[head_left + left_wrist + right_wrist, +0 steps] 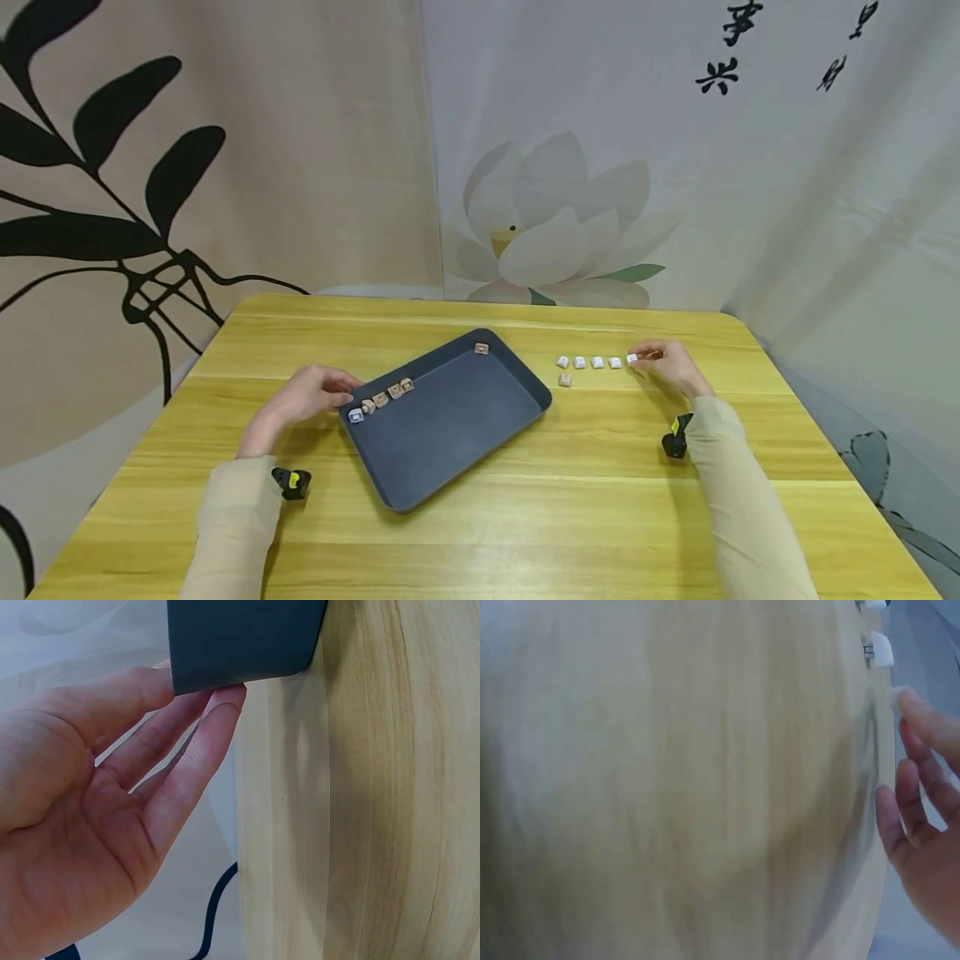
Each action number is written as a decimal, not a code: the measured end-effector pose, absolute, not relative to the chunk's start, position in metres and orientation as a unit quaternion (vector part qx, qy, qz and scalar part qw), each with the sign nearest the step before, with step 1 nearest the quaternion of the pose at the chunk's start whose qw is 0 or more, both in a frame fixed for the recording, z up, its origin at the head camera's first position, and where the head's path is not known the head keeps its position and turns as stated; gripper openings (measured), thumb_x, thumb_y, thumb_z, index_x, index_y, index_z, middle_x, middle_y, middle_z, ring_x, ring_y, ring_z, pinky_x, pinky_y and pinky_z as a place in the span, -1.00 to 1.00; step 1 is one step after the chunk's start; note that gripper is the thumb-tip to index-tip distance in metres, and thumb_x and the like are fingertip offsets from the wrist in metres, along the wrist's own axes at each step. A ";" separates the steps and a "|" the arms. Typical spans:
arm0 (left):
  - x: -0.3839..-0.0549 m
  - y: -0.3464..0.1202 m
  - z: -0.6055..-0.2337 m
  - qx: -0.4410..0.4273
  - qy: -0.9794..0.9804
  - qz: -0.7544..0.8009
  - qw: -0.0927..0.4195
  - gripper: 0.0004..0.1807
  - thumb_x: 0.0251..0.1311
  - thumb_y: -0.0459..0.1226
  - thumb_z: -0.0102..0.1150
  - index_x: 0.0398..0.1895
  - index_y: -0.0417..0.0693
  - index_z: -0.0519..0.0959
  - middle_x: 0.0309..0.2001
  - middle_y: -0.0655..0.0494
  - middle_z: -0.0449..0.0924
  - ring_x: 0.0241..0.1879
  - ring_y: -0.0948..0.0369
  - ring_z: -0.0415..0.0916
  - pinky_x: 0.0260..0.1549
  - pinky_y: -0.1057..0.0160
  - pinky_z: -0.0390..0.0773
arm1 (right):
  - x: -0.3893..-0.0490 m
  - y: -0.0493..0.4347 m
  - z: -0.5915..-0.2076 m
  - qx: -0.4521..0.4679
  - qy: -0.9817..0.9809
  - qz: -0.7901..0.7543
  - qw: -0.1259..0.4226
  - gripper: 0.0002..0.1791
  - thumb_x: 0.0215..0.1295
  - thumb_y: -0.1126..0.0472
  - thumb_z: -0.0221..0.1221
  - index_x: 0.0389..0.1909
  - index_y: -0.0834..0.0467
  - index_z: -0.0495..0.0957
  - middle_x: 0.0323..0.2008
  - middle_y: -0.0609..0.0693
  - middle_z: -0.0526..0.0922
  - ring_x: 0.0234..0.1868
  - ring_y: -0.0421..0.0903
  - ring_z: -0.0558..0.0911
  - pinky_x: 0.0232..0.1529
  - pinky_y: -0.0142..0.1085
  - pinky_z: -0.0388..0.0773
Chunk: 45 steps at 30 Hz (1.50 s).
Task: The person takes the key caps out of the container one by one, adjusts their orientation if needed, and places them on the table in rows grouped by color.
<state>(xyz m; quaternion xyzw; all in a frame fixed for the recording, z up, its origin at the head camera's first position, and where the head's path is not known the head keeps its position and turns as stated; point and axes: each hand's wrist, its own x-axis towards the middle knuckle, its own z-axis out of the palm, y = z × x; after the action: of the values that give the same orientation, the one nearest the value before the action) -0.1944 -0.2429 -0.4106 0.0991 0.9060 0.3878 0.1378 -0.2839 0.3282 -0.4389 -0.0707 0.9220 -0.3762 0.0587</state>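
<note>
My left hand point(311, 392) grips the left corner of a dark grey tray point(465, 433), thumb on its rim and fingers below in the left wrist view. Several keycaps line the tray's back-left side: a whitish one point(356, 415) at the corner, then brownish ones point(381, 400). Another brownish keycap point(482, 348) lies near the far corner. Right of the tray, white keycaps point(597, 362) form a row on the table. At its right end my right hand point(667, 367) pinches a white keycap point(897, 697) between thumb and finger. One beige keycap point(565, 380) sits just before the row's left end.
The wooden table point(600, 533) has its far edge against a printed curtain point(337, 167). Both forearms reach in from the near side, each with a small black wrist camera point(291, 482).
</note>
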 end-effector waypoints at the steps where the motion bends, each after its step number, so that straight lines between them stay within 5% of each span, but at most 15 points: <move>1: -0.194 -0.243 -0.410 0.099 0.906 0.388 0.139 -0.69 0.23 -0.43 0.10 0.04 -0.34 0.55 -0.08 -0.27 0.64 -0.17 0.05 0.64 -0.22 0.22 0.70 | -0.283 0.328 -0.439 -0.070 0.924 -0.370 0.058 -0.66 0.28 0.28 0.18 0.04 0.33 0.55 -0.08 0.31 0.61 -0.18 -0.05 0.53 -0.25 -0.39 0.48; 16: -0.195 -0.241 -0.411 0.098 0.904 0.392 0.139 -0.69 0.23 -0.42 0.11 0.04 -0.33 0.55 -0.09 -0.27 0.64 -0.18 0.07 0.63 -0.25 0.23 0.70 | -0.288 0.332 -0.445 -0.077 0.941 -0.325 0.056 -0.69 0.27 0.28 0.18 -0.02 0.37 0.58 -0.14 0.30 0.64 -0.14 0.06 0.56 -0.20 -0.34 0.44; 30: -0.193 -0.241 -0.410 0.082 0.899 0.399 0.158 -0.67 0.25 -0.44 0.07 0.07 -0.37 0.52 -0.04 -0.32 0.60 -0.20 0.08 0.64 -0.23 0.19 0.71 | -0.287 0.316 -0.415 -0.102 0.942 -0.308 0.090 -0.57 0.36 0.26 0.07 0.18 0.41 0.40 0.10 0.41 0.48 0.07 0.31 0.49 0.04 0.06 0.53; 45: -0.190 -0.243 -0.408 0.085 0.905 0.387 0.156 -0.69 0.25 -0.43 0.07 0.04 -0.38 0.53 -0.14 -0.26 0.62 -0.27 0.15 0.61 -0.28 0.18 0.70 | -0.308 0.207 -0.376 -0.191 0.900 -0.391 0.008 -0.67 0.36 0.15 0.11 0.04 0.23 0.57 0.00 0.18 0.63 0.01 0.09 0.57 -0.02 -0.06 0.58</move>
<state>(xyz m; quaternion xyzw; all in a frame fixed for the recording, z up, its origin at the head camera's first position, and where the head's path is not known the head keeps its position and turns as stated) -0.1904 -0.2432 -0.4079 0.0849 0.9047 0.3875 0.1556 -0.3078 0.2067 -0.3763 -0.1910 0.9005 -0.3907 0.0076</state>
